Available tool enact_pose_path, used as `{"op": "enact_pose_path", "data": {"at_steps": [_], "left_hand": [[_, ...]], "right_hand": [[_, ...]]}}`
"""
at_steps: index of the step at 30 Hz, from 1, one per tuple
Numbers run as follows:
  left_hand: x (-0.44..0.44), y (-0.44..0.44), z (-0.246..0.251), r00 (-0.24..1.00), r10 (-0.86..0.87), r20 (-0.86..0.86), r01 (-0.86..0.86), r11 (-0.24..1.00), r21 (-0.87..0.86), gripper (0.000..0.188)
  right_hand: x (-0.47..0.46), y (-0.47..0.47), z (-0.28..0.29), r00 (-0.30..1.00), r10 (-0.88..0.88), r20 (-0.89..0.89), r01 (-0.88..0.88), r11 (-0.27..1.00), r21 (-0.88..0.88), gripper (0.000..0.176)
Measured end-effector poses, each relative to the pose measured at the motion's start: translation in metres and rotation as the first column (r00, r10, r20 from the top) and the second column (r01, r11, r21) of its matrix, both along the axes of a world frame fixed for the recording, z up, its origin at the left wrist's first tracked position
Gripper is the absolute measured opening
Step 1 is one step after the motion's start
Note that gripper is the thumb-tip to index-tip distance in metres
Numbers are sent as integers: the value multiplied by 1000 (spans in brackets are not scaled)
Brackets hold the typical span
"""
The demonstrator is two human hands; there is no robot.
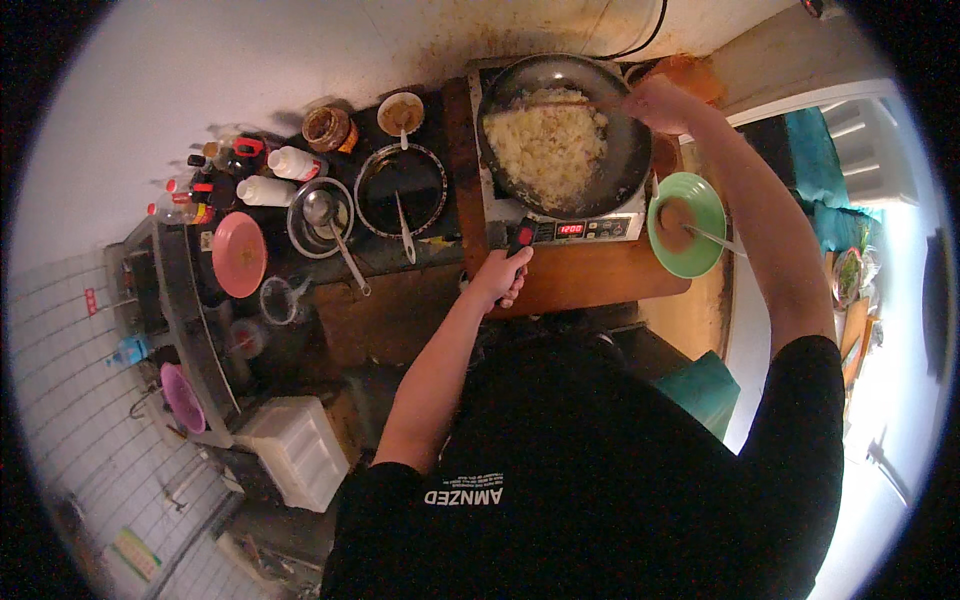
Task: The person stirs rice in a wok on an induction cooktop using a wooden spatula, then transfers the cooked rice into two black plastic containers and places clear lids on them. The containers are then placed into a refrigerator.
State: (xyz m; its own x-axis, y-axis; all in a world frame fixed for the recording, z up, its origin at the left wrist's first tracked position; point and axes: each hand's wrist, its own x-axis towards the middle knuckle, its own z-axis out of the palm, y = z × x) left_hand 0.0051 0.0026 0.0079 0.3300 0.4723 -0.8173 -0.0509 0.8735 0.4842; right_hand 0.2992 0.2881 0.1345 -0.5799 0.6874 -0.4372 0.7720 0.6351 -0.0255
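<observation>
A dark wok (626, 169) stands on an induction cooker (622, 227) with a lit red display. Pale yellow, crumbly food (547, 154) lies in the wok. My left hand (507, 277) is closed around the black wok handle (521, 238). Over the wok's right rim is my right hand (658, 105), holding the end of a thin brownish utensil (559, 109) that reaches across the food; its exact kind is blurred. A green bowl (709, 247) with brown contents and a spoon is below my right forearm.
Left of the cooker are a black pot (442, 196) with a spoon, a metal bowl (292, 232) with a ladle, a small bowl (384, 112), a jar (328, 129) and several bottles (266, 192). A pink plate (240, 255) sits farther left. A wall rises behind the wok.
</observation>
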Motion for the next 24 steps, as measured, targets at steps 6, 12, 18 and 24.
{"op": "enact_pose_path", "data": {"at_steps": [6, 12, 18, 24], "left_hand": [[7, -5, -2, 996, 72, 47, -71, 997, -26, 44], [12, -6, -5, 993, 107, 57, -104, 993, -55, 44], [9, -2, -1, 997, 64, 39, -61, 995, -81, 46], [4, -1, 2, 998, 54, 17, -53, 997, -54, 46]], "right_hand": [[35, -54, 9, 999, -41, 5, 40, 998, 50, 26], [104, -139, 38, 941, -337, 25, 333, 938, 100, 26], [49, -171, -29, 736, -674, -64, 677, 730, 94, 33], [39, -180, -36, 717, -669, -199, 638, 744, -199, 43]]}}
